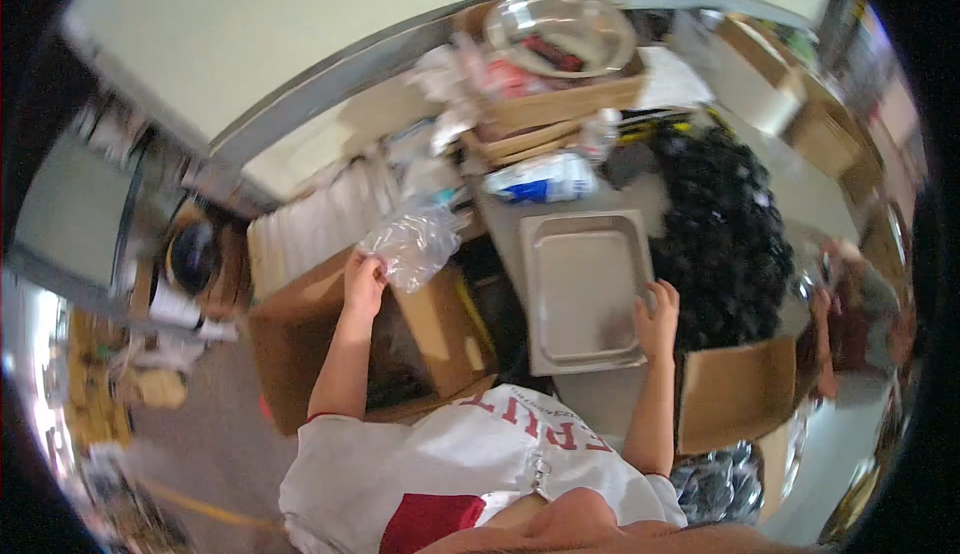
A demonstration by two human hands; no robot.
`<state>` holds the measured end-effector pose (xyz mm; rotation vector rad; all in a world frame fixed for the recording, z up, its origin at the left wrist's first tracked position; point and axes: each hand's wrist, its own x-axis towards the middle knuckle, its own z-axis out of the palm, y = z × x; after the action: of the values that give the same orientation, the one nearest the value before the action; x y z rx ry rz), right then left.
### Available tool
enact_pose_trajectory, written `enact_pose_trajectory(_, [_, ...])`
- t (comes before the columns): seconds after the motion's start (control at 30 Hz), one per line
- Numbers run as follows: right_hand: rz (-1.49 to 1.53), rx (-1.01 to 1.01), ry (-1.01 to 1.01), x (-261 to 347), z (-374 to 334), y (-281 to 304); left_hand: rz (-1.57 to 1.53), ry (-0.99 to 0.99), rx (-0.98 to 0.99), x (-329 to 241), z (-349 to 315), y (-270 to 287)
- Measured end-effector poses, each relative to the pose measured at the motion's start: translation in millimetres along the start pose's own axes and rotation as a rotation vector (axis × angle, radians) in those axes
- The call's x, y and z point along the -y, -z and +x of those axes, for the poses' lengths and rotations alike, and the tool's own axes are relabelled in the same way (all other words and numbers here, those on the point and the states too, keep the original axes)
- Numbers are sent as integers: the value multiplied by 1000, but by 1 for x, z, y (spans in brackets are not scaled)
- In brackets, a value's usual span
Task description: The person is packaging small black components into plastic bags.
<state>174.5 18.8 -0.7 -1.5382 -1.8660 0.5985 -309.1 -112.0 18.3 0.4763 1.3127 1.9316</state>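
Cardboard box (280,354) nearby, clear bag (415,246) juts rightward from pinching left fingers (371,267)

Right hand (657,319) at right rim of tray (587,284): contact unclear. Clear bag (412,244) left of tray: blurred. Box (455,339) left of tray: inside dark, contents unclear. Black pile (722,229) right of tray: pieces blurred together. Red-and-black thing (553,53) at bowl (612,39) beyond tray: too small to name. Co-worker (850,304) right of tray: blurred. Shirt (425,464) below tray: cut off.

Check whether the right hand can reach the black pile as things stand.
Probably yes: the right hand looks empty at the right edge of the metal tray, and the black pile lies beside it, nothing visible between.
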Motion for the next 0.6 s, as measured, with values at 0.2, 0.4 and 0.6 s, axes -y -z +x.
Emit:
enact_pose_trajectory(0.2, [-31, 178, 73, 56, -14, -51, 673, 420, -352, 63, -54, 190])
enact_pose_trajectory(0.4, [-42, 306, 199, 114, -27, -97, 599, 847, -240, 200, -89, 257])
enact_pose_trajectory(0.6, [-84, 332, 248, 151, -47, -118, 1140, 672, 813, 189, -91, 279])
